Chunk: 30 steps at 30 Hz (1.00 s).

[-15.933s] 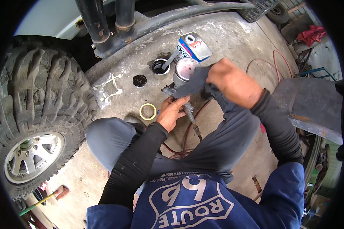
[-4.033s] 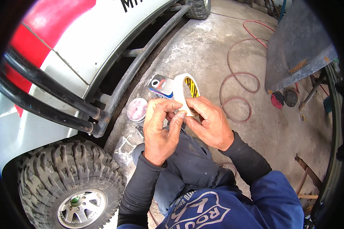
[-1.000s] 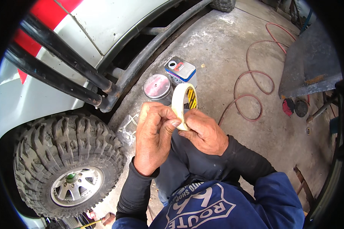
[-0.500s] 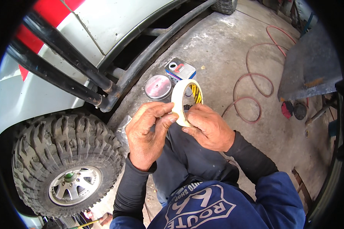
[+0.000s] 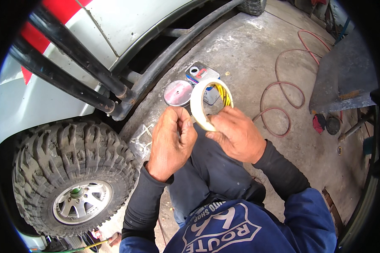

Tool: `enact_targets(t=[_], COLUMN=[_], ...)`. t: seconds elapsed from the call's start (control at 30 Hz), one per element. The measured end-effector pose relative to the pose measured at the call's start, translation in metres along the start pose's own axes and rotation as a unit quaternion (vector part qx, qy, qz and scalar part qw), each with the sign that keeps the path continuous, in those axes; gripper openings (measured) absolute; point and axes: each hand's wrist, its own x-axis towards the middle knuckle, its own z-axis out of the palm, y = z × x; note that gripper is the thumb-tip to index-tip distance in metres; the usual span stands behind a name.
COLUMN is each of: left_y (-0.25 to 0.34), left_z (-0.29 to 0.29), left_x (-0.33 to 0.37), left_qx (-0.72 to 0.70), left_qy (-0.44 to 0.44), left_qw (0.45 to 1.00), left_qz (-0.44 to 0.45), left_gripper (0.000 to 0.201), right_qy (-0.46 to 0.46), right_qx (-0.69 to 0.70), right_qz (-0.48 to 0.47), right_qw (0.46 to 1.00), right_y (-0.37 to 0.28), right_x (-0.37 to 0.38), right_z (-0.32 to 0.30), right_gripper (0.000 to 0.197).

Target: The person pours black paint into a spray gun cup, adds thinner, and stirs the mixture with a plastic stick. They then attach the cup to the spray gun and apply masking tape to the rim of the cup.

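Note:
A roll of cream masking tape (image 5: 197, 110) stands upright in front of me, its inner core printed yellow and black. My right hand (image 5: 239, 135) grips the roll's lower right side, thumb outside and fingers at the core. Just left of the roll, my left hand (image 5: 173, 137) is closed in a pinch, with a short bit of tape showing between it and the roll. Beyond the roll, a round can with a pinkish lid (image 5: 177, 92) sits on the floor beside a rectangular tin (image 5: 206, 72).
At my left is a knobby tire (image 5: 71, 156) on a white and red vehicle (image 5: 109, 25), with a black side bar (image 5: 166, 55) along it. A red hose (image 5: 278, 82) coils across the concrete floor (image 5: 240, 55). A dark metal panel (image 5: 342, 71) stands at the right.
My left hand has drawn slightly away from the roll, its fingers curling tighter on the tape end. My right hand has shifted a little right with the roll.

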Motion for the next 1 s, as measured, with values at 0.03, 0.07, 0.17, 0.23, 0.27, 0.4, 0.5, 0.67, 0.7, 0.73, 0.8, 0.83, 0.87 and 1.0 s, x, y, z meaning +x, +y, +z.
enact_targets(t=[0.03, 0.07, 0.17, 0.23, 0.27, 0.4, 0.5, 0.67, 0.7, 0.73, 0.8, 0.83, 0.87, 1.0], left_y=[-0.001, -0.002, -0.002, 0.000, 0.001, 0.007, 0.009, 0.008, 0.009, 0.010, 0.012, 0.012, 0.012, 0.005], left_z=[0.001, 0.003, 0.003, 0.000, -0.002, -0.006, -0.008, -0.005, -0.003, -0.003, -0.006, -0.007, -0.010, -0.027], left_x=[-0.002, -0.004, -0.004, 0.000, 0.002, 0.008, 0.007, 0.007, 0.004, 0.001, -0.005, -0.006, -0.005, 0.012], left_qx=[-0.025, -0.049, -0.146, -0.080, -0.042, 0.024, 0.046, -0.028, -0.068, -0.113, -0.201, -0.214, -0.227, -0.030], left_qy=[0.005, 0.007, 0.087, 0.069, 0.061, 0.039, 0.015, 0.000, -0.002, -0.005, -0.012, -0.011, -0.011, -0.010], left_qw=[1.000, 0.999, 0.985, 0.994, 0.996, 0.996, 0.997, 1.000, 0.997, 0.992, 0.972, 0.970, 0.967, 0.996], left_qz=[-0.006, -0.005, -0.039, 0.017, 0.041, 0.076, 0.068, -0.001, -0.032, -0.061, -0.120, -0.117, -0.115, 0.086], left_gripper=[0.011, 0.010, 0.014, 0.015, 0.016, 0.011, 0.011, 0.014, 0.014, 0.013, 0.011, 0.011, 0.013, 0.039], right_qy=[-0.010, -0.020, -0.023, -0.027, -0.033, -0.028, -0.024, -0.038, -0.044, -0.052, -0.066, -0.073, -0.078, -0.065], right_qx=[-0.004, -0.009, -0.005, -0.004, -0.004, -0.017, -0.034, -0.029, -0.030, -0.032, -0.030, -0.026, -0.016, 0.092], right_qz=[0.017, 0.034, 0.025, 0.005, -0.003, -0.019, -0.023, 0.009, 0.009, 0.013, 0.024, 0.029, 0.034, 0.060], right_qw=[1.000, 0.999, 0.999, 1.000, 0.999, 0.999, 0.999, 0.999, 0.999, 0.998, 0.997, 0.997, 0.996, 0.992], right_y=[0.003, 0.004, 0.004, 0.002, 0.001, -0.002, -0.006, -0.003, -0.002, 0.000, 0.001, 0.001, 0.001, -0.002], right_x=[0.000, 0.000, 0.000, 0.000, 0.001, 0.003, 0.003, 0.008, 0.009, 0.009, 0.010, 0.010, 0.010, 0.018], right_z=[-0.004, -0.007, -0.013, -0.013, -0.012, -0.011, -0.009, -0.012, -0.015, -0.018, -0.024, -0.029, -0.033, -0.049], right_gripper=[0.026, 0.025, 0.026, 0.027, 0.027, 0.028, 0.031, 0.028, 0.027, 0.025, 0.023, 0.024, 0.024, 0.021])
